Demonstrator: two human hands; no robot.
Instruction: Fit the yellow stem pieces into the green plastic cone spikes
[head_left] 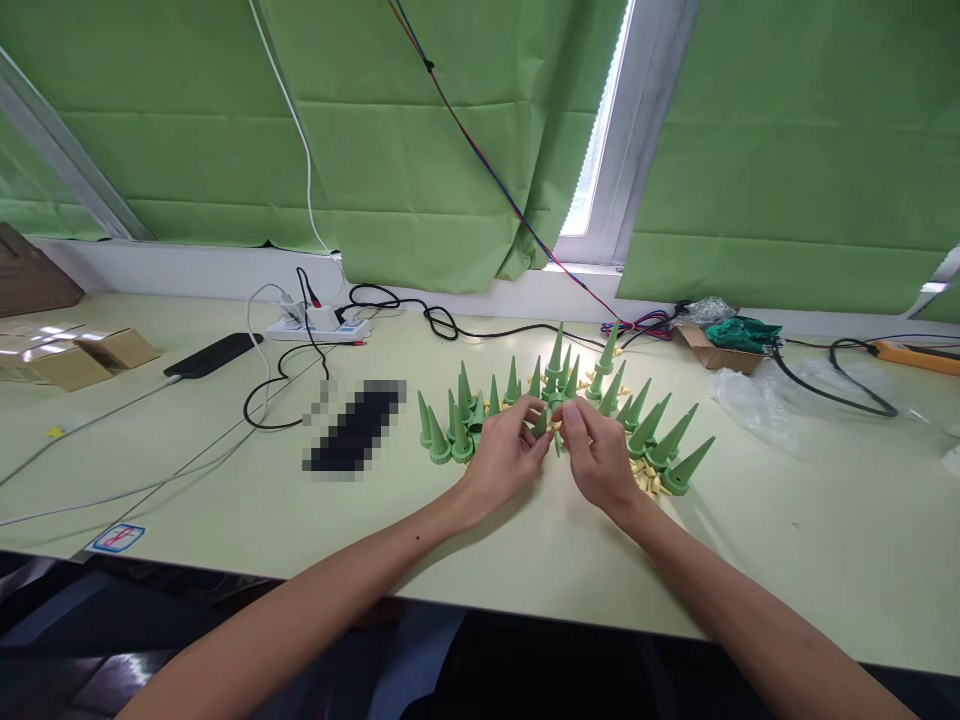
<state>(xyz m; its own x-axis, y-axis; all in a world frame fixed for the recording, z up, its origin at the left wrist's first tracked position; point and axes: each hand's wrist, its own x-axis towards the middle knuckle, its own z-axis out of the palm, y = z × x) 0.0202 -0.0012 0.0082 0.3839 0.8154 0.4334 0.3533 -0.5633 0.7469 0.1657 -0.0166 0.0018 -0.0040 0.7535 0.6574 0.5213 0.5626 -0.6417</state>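
Note:
My left hand (506, 455) is closed around a green plastic spike (541, 422), mostly covered by the fingers. Close beside it, my right hand (600, 455) makes a pinch at the spike; what lies between its fingertips is too small and hidden to name. Several more cone-shaped green spikes (439, 440) stand on their round bases to the left of and behind my hands. Others lean in a row (675, 440) beyond my right hand. Small pale-yellow plastic pieces (651, 480) lie heaped among and under these spikes.
On the pale table (795, 560), a dark pixelated object (358, 425) lies left of my hands. Behind are a power strip (319, 325) and black cables (480, 333). A small cardboard box (724, 350) and clear plastic wrap (757, 405) sit at right; brown boxes (82, 365) at left.

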